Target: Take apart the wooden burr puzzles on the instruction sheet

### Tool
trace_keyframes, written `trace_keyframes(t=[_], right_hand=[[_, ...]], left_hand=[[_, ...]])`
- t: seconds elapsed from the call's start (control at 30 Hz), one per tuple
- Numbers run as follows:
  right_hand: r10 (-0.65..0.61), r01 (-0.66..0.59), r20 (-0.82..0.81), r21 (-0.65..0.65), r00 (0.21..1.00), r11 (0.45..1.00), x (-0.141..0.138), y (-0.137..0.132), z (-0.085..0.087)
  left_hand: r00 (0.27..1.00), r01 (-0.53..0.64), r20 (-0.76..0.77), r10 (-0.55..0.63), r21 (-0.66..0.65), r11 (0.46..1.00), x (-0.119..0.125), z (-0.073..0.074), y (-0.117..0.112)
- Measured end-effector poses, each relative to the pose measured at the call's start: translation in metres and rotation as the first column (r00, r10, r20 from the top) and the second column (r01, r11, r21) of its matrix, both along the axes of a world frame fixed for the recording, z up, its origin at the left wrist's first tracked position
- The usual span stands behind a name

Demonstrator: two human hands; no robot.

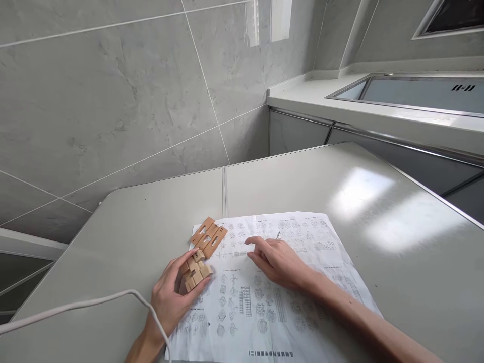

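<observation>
My left hand (170, 290) grips a light wooden burr puzzle (195, 272), a cluster of interlocking notched pieces, between thumb and fingers. Just beyond it several flat, darker wooden pieces (209, 237) with slots and printed numbers lie at the upper left corner of a large creased paper sheet (260, 282). Printed on the sheet are small puzzle diagrams, upside down to me. Over the sheet's upper middle rests my right hand (276, 257), its index finger and thumb apart with nothing between them; the other fingers curl under. A small pale sliver (279, 235) shows by its knuckles; its kind is unclear.
A white cable (94, 301) crosses from the left and passes in front of my left wrist. The pale table (264, 186) has a seam and stands by a grey tiled wall (132, 101). A counter with a sink (412, 93) is at the right.
</observation>
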State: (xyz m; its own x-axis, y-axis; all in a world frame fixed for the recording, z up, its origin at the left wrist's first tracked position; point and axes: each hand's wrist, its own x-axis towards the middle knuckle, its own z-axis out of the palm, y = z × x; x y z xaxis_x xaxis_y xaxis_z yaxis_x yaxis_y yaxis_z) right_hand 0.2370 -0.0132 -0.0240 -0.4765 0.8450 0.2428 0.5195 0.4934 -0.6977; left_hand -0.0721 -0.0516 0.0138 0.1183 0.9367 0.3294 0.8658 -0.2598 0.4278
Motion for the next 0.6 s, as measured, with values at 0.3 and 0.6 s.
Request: trace_keyframes(t=[0.3,0.6], right_hand=[[-0.002,0.001,0.052,0.032,0.999,0.999,-0.001,0.000,0.000],[-0.003,0.000,0.062,0.038,0.998,0.999,-0.001,-0.001,0.000]], left_hand=[[0.994,-0.106,-0.022,0.105,-0.037,0.994,-0.014,-0.014,-0.001],[0.956,-0.105,0.257,0.139,-0.141,0.984,-0.046,-0.014,0.024]])
